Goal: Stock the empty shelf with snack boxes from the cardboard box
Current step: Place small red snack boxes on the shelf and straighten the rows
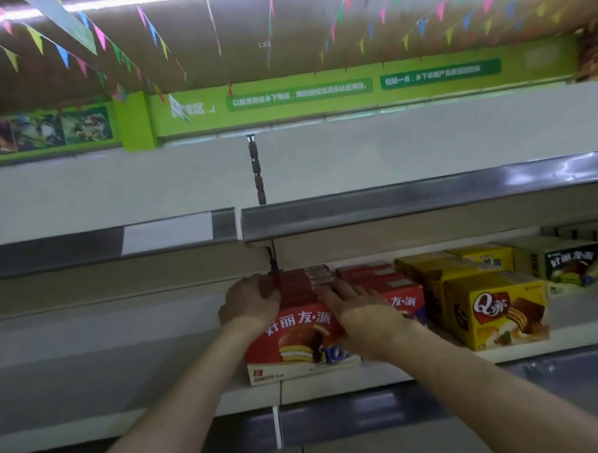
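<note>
Red snack box (297,332) (pie picture) — white base

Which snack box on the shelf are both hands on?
The front red box at the row's left end: the left hand grips its left side, the right hand lies flat on top. The yellow boxes and green box sit untouched.

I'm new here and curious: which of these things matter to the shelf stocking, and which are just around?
Job: red snack boxes, left hand, right hand, shelf.
Just around: yellow boxes, green box, bunting, green banner.
</note>
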Action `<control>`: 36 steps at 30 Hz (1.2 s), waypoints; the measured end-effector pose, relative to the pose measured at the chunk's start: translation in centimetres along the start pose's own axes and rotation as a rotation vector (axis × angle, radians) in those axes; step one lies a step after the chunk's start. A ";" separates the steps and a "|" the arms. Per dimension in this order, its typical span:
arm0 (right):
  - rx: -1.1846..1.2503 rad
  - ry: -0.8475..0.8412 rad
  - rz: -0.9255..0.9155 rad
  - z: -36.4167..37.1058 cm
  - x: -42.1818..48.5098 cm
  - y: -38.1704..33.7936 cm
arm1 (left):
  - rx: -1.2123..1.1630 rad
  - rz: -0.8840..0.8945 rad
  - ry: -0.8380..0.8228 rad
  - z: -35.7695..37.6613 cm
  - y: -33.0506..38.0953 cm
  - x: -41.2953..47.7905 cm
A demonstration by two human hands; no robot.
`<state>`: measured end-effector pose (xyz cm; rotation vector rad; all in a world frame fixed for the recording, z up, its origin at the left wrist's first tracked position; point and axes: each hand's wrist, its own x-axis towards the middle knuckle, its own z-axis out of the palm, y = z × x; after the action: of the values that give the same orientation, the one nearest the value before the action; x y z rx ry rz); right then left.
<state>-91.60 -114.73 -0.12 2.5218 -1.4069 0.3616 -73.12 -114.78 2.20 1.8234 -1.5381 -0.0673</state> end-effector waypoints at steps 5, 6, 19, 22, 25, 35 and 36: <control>0.002 -0.034 0.013 -0.8 -0.1 -0.3 | 0.296 0.217 -0.234 -0.5 1.5 -1.6; 0.003 -0.036 0.017 -0.9 -0.2 -0.3 | 0.294 0.224 -0.276 -0.8 1.5 -1.7; 0.040 0.012 0.054 -0.8 -0.7 -0.2 | -0.276 0.024 -0.341 -2.3 -0.3 -2.1; 0.033 0.017 0.060 -0.8 -0.6 -0.3 | -0.236 0.064 -0.343 -2.0 -0.8 -1.6; 0.021 0.008 0.064 -0.8 -0.7 -0.2 | -0.185 0.086 -0.324 -1.7 -0.7 -1.8; -0.017 0.025 0.086 -0.5 -0.4 -0.4 | -0.164 0.112 -0.315 -1.9 -0.1 -2.7; -0.016 0.027 0.085 -0.5 -0.4 -0.4 | -0.178 0.100 -0.318 -1.9 -0.1 -2.7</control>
<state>-91.51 -114.06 0.18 2.4403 -1.5044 0.3959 -72.89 -111.52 2.47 1.6494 -1.7766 -0.4505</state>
